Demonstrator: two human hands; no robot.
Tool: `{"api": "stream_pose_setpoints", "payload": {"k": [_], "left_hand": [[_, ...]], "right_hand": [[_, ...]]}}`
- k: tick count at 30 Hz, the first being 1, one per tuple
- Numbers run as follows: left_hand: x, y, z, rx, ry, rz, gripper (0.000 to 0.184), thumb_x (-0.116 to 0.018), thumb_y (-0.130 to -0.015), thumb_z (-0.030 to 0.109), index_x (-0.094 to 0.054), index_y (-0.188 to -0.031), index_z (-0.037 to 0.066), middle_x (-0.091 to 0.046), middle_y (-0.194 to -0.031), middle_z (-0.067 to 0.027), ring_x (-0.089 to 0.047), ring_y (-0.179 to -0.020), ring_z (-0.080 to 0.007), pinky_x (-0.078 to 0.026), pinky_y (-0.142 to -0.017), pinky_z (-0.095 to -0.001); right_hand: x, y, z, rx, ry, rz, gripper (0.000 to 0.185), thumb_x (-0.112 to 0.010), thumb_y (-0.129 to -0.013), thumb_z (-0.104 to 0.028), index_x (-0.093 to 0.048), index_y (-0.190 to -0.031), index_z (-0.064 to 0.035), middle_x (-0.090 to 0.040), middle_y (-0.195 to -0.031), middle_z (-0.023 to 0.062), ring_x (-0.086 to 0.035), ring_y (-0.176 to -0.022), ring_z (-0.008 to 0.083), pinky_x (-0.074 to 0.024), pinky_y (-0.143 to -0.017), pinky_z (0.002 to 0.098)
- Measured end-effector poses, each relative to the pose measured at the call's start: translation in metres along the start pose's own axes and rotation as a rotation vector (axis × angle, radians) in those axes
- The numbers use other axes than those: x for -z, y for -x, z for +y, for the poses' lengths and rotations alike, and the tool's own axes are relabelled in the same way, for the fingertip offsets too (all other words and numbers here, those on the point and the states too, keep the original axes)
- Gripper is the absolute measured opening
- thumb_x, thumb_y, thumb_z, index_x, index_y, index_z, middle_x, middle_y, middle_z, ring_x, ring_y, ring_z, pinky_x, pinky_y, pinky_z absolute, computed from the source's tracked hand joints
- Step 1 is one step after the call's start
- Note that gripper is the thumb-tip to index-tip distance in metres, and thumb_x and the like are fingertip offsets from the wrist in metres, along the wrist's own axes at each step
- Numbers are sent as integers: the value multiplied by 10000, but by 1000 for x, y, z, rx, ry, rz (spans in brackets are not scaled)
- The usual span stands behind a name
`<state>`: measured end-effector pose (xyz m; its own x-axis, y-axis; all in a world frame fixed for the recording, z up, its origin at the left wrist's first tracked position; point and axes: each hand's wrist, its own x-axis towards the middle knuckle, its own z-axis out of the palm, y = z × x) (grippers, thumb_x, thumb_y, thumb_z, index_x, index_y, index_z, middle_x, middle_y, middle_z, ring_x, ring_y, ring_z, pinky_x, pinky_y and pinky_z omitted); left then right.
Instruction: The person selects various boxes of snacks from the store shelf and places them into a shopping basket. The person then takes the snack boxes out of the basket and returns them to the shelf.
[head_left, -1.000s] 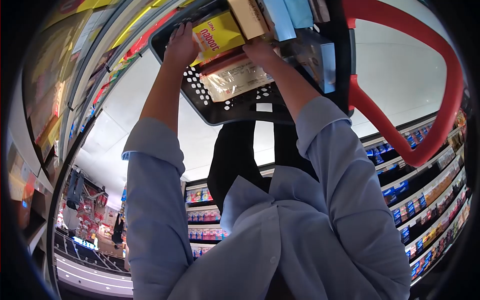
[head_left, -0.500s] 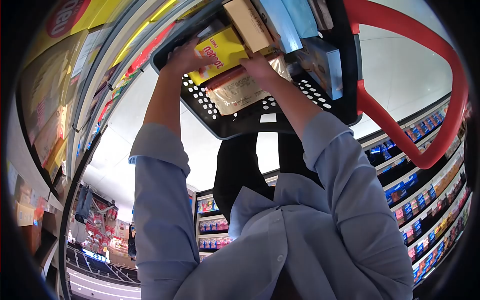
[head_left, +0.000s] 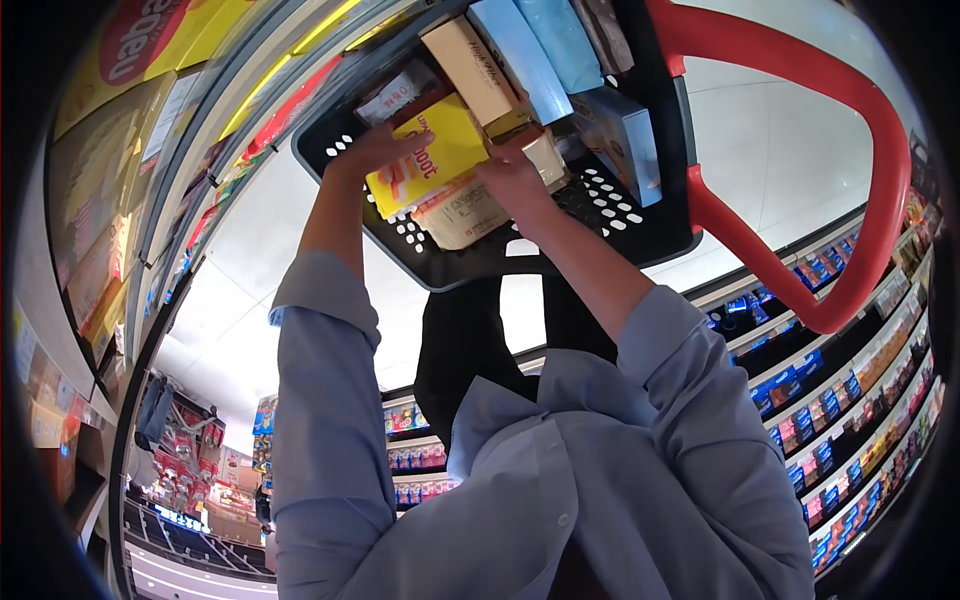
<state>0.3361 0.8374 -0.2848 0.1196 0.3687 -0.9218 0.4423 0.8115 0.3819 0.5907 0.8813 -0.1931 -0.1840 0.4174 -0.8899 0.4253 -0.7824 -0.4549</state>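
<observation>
My left hand (head_left: pixel 378 152) grips the left side of a yellow box (head_left: pixel 455 140) with red lettering, its fingers lying over the printed face. At the box's lower right corner, my right hand (head_left: pixel 512 180) is closed on the edge, fingertips partly hidden. The yellow box is tilted inside a black basket (head_left: pixel 430 275) with a perforated side. Beneath it lies a cream-coloured plastic-wrapped pack (head_left: pixel 465 215). A tan box (head_left: pixel 468 70), a pale blue box (head_left: pixel 520 60), a light blue pack (head_left: pixel 562 45) and a dark blue box (head_left: pixel 622 140) fill the upper and right parts.
The basket's large red handle (head_left: pixel 890 150) sticks out to the right. Shelves of packaged goods (head_left: pixel 830 400) curve along the right, and more shelving with yellow packages (head_left: pixel 110 180) stands close on the left. Pale floor (head_left: pixel 235 300) shows between.
The yellow box has tilted and shifted lower in view with both hands on it. A dark pack behind it now shows more. The basket also sits slightly lower and further left.
</observation>
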Motion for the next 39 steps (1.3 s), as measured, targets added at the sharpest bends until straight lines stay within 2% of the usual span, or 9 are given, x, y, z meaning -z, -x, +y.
{"api": "stream_pose_setpoints", "payload": {"k": [11, 15, 19, 23, 28, 34, 35, 38, 39], "left_hand": [[-12, 97, 43, 134, 264, -181, 626, -708, -864, 499, -565, -1307, 80, -703, -1062, -91, -684, -933, -178, -534, -838, -310], [-63, 168, 47, 34, 642, -172, 549, -711, -894, 397, -562, -1285, 41, -690, -1098, -97, -678, -949, -177, -537, -858, -319], [-113, 234, 76, -56, 1034, -148, 469, -654, -948, 329, -539, -1265, 3, -664, -1133, -112, -666, -988, -179, -532, -892, -324], [-149, 297, 137, -232, 1307, 8, 441, -615, -972, 300, -516, -1281, 1, -649, -1158, -119, -657, -1031, -198, -535, -905, -330], [-143, 391, 238, -493, 1472, 192, 543, -589, -982, 302, -393, -1403, 20, -585, -1274, -128, -581, -1186, -231, -474, -1003, -376], [-113, 486, 327, -796, 1227, 745, 459, -671, -906, 76, -449, -1305, 27, -593, -1264, -116, -602, -1129, -183, -474, -997, -354], [-110, 495, 334, -852, 1047, 901, 504, -712, -862, 76, -458, -1295, 28, -592, -1261, -128, -600, -1123, -203, -470, -988, -368], [-111, 530, 355, -883, 348, 1328, 634, -807, -734, 100, -482, -1274, 32, -588, -1249, -154, -590, -1104, -285, -453, -969, -413], [-116, 545, 363, -850, 82, 1445, 676, -834, -693, 113, -489, -1268, 34, -587, -1245, -161, -586, -1098, -315, -445, -965, -428]], "right_hand": [[16, 34, 1, -104, -374, 5, 462, -794, -824, -205, -461, -1116, -73, -590, -1006, 82, -608, -916, 160, -522, -786, 320], [43, 81, -9, -96, -429, -61, 681, -790, -835, -254, -380, -1338, -48, -574, -1032, 71, -610, -929, 158, -551, -812, 361], [77, 138, -39, -52, -367, -134, 598, -650, -939, -341, -387, -1375, -29, -610, -1132, 91, -659, -973, 184, -539, -856, 365], [105, 200, -102, -78, -305, -349, 747, -724, -883, -340, -348, -1433, 0, -587, -1171, 113, -605, -1057, 194, -493, -910, 350], [125, 283, -215, 244, -232, -588, 712, -691, -922, -288, -322, -1447, 22, -563, -1257, 151, -589, -1130, 199, -468, -967, 314], [149, 346, -301, 491, 60, -705, 649, -608, -983, -309, -324, -1458, 30, -551, -1308, 131, -523, -1225, 192, -430, -1009, 297], [151, 352, -307, 588, 162, -742, 621, -537, -1014, -361, -314, -1480, -17, -508, -1368, 132, -501, -1265, 231, -412, -1043, 343], [163, 383, -325, 329, -66, -897, 647, -426, -1032, -497, -289, -1508, -81, -433, -1451, 147, -484, -1296, 275, -419, -1059, 435], [165, 389, -331, 239, -238, -979, 734, -294, -1003, -643, -266, -1522, -125, -347, -1528, 154, -464, -1334, 315, -419, -1062, 534]]}}
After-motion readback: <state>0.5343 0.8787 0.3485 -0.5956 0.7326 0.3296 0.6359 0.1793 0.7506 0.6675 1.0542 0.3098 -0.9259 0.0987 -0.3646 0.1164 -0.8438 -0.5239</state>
